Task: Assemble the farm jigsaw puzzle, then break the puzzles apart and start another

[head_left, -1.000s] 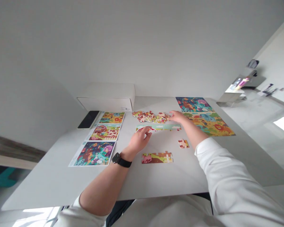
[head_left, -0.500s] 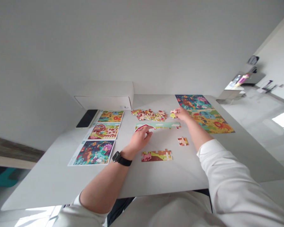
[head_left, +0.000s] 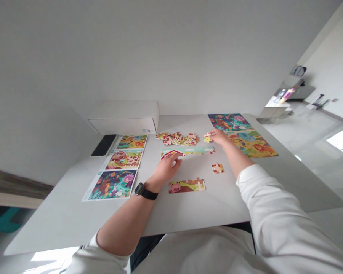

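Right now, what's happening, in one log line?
left hand: at sky strip | right hand: holding piece | pile: left of piece

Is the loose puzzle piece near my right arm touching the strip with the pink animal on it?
Apart. The head view shows bare white table between the loose piece and the strip.

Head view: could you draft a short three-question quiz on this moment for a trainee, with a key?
1. Which hand holds a piece?
2. True or false: the watch is on the left wrist.
3. Fill in: the left hand is over the left end of the strip with a ___ roof.

Key:
1. The right hand.
2. True.
3. Red.
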A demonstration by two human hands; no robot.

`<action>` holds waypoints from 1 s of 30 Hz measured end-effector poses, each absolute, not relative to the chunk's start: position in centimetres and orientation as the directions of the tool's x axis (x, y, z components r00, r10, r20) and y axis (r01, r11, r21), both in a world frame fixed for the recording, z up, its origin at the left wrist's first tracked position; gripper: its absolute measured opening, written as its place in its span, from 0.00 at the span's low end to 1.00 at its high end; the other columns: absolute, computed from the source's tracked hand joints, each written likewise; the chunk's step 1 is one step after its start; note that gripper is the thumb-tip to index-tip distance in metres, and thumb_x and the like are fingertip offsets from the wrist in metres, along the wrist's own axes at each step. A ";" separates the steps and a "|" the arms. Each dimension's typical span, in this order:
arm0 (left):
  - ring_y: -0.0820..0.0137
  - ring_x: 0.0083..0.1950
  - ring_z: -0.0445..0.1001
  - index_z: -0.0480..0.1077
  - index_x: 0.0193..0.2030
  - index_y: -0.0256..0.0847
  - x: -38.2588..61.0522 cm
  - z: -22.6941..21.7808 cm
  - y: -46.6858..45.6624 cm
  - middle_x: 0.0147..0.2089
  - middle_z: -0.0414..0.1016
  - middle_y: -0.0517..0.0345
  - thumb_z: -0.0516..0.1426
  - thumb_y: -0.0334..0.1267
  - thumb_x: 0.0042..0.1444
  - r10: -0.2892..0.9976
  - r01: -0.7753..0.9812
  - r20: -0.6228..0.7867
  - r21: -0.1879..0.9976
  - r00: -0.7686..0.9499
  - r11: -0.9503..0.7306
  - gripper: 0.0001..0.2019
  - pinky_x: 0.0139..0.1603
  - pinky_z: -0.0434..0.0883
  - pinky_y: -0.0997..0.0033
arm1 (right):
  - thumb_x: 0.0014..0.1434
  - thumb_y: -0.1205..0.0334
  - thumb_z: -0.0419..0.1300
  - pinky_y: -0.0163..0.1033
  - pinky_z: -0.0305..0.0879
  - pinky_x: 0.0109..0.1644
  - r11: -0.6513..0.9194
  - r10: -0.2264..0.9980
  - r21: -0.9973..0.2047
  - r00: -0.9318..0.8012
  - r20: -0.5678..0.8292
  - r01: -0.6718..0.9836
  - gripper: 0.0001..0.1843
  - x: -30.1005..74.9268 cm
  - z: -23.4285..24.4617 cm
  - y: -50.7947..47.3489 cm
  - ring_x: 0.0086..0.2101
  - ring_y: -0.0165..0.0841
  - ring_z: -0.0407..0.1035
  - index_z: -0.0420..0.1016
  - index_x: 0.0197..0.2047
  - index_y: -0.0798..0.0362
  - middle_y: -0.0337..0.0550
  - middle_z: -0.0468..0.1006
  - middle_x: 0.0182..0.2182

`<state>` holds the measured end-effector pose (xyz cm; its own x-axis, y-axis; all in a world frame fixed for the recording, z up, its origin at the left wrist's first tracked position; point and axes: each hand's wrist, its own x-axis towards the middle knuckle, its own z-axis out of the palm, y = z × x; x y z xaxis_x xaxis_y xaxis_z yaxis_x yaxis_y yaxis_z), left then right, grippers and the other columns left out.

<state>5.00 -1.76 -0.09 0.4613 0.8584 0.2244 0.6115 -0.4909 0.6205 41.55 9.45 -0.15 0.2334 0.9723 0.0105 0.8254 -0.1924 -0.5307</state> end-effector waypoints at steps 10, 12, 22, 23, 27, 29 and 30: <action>0.69 0.34 0.76 0.80 0.55 0.44 4.1 0.8 -1.1 0.41 0.84 0.55 0.53 0.42 0.71 0.899 0.607 0.300 0.663 0.319 -0.437 0.15 0.40 0.73 0.69 | 0.63 0.42 0.70 0.46 0.69 0.62 -0.072 0.994 -0.319 0.093 0.052 0.945 0.25 35.3 0.2 10.0 0.57 0.48 0.76 0.85 0.57 0.46 0.55 0.80 0.58; 0.70 0.33 0.76 0.79 0.55 0.44 4.1 1.4 -0.1 0.39 0.83 0.55 0.53 0.43 0.71 0.917 0.590 0.297 0.703 0.265 -0.398 0.16 0.38 0.73 0.70 | 0.60 0.40 0.72 0.49 0.69 0.62 -0.069 0.994 -0.309 0.090 0.054 0.948 0.24 34.4 -0.1 9.6 0.57 0.50 0.74 0.86 0.54 0.44 0.54 0.80 0.56; 0.62 0.50 0.80 0.82 0.50 0.41 10.0 4.7 9.0 0.49 0.84 0.51 0.61 0.37 0.64 0.893 0.711 0.287 0.540 0.348 -0.451 0.11 0.56 0.75 0.64 | 0.66 0.49 0.68 0.55 0.68 0.63 -0.115 0.989 -0.328 0.140 0.052 0.938 0.15 35.4 0.0 9.4 0.59 0.53 0.71 0.85 0.51 0.46 0.54 0.78 0.59; 0.60 0.51 0.80 0.82 0.50 0.41 10.8 4.4 9.4 0.50 0.84 0.49 0.62 0.37 0.63 0.888 0.727 0.275 0.510 0.369 -0.460 0.11 0.58 0.75 0.62 | 0.66 0.50 0.67 0.56 0.68 0.63 -0.130 0.986 -0.321 0.156 0.055 0.938 0.15 35.6 0.1 9.4 0.60 0.54 0.71 0.84 0.53 0.46 0.54 0.78 0.59; 0.52 0.57 0.78 0.82 0.53 0.41 12.8 2.0 10.0 0.54 0.82 0.44 0.64 0.43 0.65 0.872 0.793 0.247 0.365 0.423 -0.488 0.14 0.64 0.73 0.53 | 0.68 0.48 0.65 0.57 0.68 0.63 -0.117 0.988 -0.308 0.143 0.063 0.944 0.20 36.0 0.1 9.3 0.60 0.56 0.70 0.83 0.58 0.47 0.57 0.78 0.61; 0.49 0.63 0.76 0.81 0.57 0.41 13.1 0.6 9.9 0.57 0.81 0.42 0.63 0.44 0.66 0.850 0.798 0.264 0.303 0.455 -0.521 0.16 0.68 0.70 0.48 | 0.68 0.46 0.64 0.57 0.68 0.64 -0.087 0.992 -0.304 0.109 0.059 0.949 0.22 36.0 0.0 9.3 0.61 0.56 0.69 0.83 0.60 0.45 0.55 0.77 0.63; 0.49 0.64 0.74 0.80 0.59 0.42 13.1 0.1 9.8 0.59 0.80 0.42 0.63 0.44 0.66 0.834 0.787 0.269 0.288 0.481 -0.546 0.18 0.70 0.68 0.47 | 0.68 0.45 0.64 0.57 0.67 0.64 -0.075 0.994 -0.301 0.096 0.055 0.951 0.22 36.0 0.0 9.3 0.62 0.56 0.69 0.83 0.60 0.44 0.54 0.77 0.63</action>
<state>13.11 9.78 0.09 0.4808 0.8344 0.2694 0.7867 -0.5462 0.2878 35.98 9.30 -0.01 0.0958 0.9939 0.0551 0.9506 -0.0749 -0.3012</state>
